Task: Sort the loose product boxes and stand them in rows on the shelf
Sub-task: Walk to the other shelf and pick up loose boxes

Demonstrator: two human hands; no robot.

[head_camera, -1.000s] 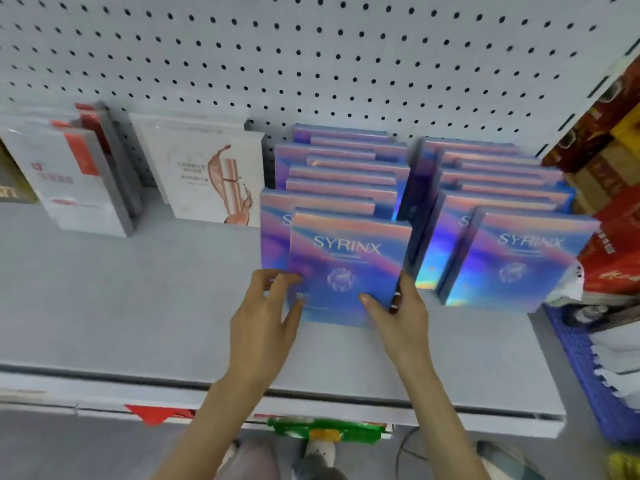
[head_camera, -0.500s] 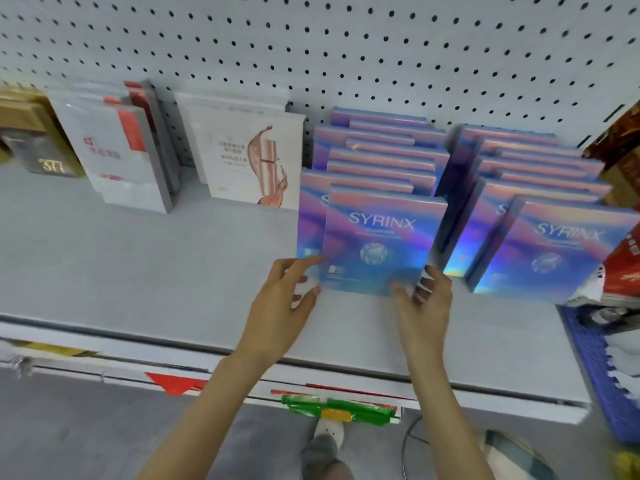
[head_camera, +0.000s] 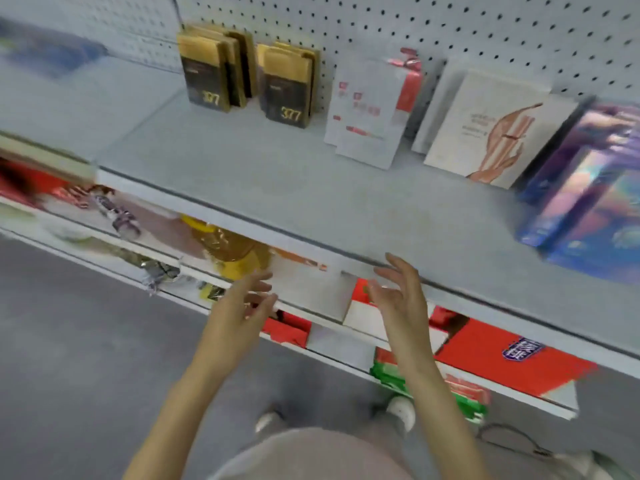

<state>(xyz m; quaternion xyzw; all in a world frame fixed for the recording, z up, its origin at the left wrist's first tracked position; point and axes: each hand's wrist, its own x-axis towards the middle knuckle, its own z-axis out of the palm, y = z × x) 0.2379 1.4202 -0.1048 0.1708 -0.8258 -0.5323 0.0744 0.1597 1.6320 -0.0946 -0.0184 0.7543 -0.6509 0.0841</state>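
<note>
left hand (head_camera: 239,306): empty, fingers loosely spread and a little bent, palm turned inward, hanging in the air just before the shelf's front lip
right hand (head_camera: 401,299): empty too, fingers splayed wide and curved, level with the front lip, touching nothing
between the hands: open air, palms roughly facing each other, no box there
shelf (head_camera: 277,188): grey and flat, slanting across the view, boxes lined along its back
purple-blue boxes (head_camera: 588,188): far right on the shelf, standing in packed rows, shiny, too blurred to read, well apart from both hands
white box with coppery figure (head_camera: 491,126): upright, just left of the purple-blue boxes, more white boxes behind it
white-and-red boxes (head_camera: 367,112): upright in a short row, next along to the left
gold-and-black boxes (head_camera: 207,71): two short rows side by side, furthest left, close to the pegboard, "377" on the front faces
pegboard (head_camera: 485,29): pale, dotted with holes, behind every row
lower shelf (head_camera: 540,400): beneath the hands, holding red packs (head_camera: 485,358) and a yellow bottle (head_camera: 232,251), all blurred
floor (head_camera: 86,358): grey, under the forearms
</note>
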